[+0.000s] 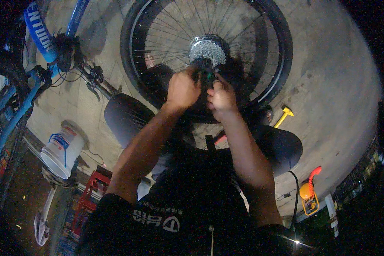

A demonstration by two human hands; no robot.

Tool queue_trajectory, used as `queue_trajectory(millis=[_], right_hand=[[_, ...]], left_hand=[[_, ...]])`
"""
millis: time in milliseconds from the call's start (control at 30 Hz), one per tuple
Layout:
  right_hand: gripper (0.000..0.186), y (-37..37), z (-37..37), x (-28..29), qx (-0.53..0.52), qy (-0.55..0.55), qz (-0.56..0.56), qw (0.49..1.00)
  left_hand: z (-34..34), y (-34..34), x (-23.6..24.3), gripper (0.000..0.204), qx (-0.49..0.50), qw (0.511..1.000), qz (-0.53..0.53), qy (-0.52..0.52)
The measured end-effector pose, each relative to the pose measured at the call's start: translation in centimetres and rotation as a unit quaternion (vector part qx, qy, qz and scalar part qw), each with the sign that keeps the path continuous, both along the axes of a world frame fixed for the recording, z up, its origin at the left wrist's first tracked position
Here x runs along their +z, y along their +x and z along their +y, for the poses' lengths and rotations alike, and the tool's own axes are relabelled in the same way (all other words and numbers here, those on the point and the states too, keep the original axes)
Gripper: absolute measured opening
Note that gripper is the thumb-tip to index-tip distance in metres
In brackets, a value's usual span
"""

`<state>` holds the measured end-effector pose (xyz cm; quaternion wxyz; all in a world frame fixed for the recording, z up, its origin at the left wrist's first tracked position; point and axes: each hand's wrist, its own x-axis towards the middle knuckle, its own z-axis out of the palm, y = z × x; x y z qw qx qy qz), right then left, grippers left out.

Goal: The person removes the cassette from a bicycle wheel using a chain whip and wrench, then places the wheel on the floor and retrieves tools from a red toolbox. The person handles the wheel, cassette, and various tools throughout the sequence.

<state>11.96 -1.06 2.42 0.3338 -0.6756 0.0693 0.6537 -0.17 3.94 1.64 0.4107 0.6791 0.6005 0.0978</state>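
Note:
A bicycle wheel point(286, 42) with a black tyre and thin spokes lies in front of me. At its hub sits a silver cassette point(207, 52), its toothed rings facing up toward me. Just below the cassette, a dark piece with a touch of green point(208, 75) shows between my hands; its kind is too dim to tell. My left hand point(184, 89) is closed beside it, fingertips hidden from view. On the other side, my right hand point(222, 97) has its fingers curled in, the index finger reaching up toward the cassette. What either hand grips is hidden in shadow.
A blue bicycle point(38, 32) stands at the left. Below it are a white bucket point(60, 155) and a red metal frame point(89, 192). A yellow hammer point(283, 116) lies right of my knee. Farther right is an orange-yellow object with a red ribbed tube point(309, 192).

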Motion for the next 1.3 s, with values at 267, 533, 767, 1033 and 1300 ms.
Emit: queue_trajectory(millis=[267, 533, 767, 1033, 1300], right_hand=[[0.035, 0.3, -0.6, -2.0, 0.068, 0.021, -0.076, 0.995], [0.043, 1.8, 0.5, -1.0, 0.308, 0.014, -0.189, 0.932], [0.041, 2.0, 0.5, -0.9, 0.313, 0.052, -0.204, 0.926], [0.047, 3.7, 1.0, -2.0, 0.438, 0.128, -0.254, 0.853], [0.045, 3.2, 2.9, 2.2, 0.124, -0.017, 0.085, 0.988]], left_hand=[[0.3, 0.1, -0.7, 0.024, -0.004, 0.998, 0.019, -0.059], [-0.3, 0.9, -0.1, 0.023, 0.079, 0.992, -0.009, -0.099], [-1.3, 1.4, -1.0, 0.020, 0.165, 0.976, -0.068, -0.122], [-1.1, 2.5, 0.4, 0.020, 0.188, 0.975, -0.025, -0.120], [-0.5, 1.6, 0.2, 0.020, 0.114, 0.986, 0.021, -0.121]])
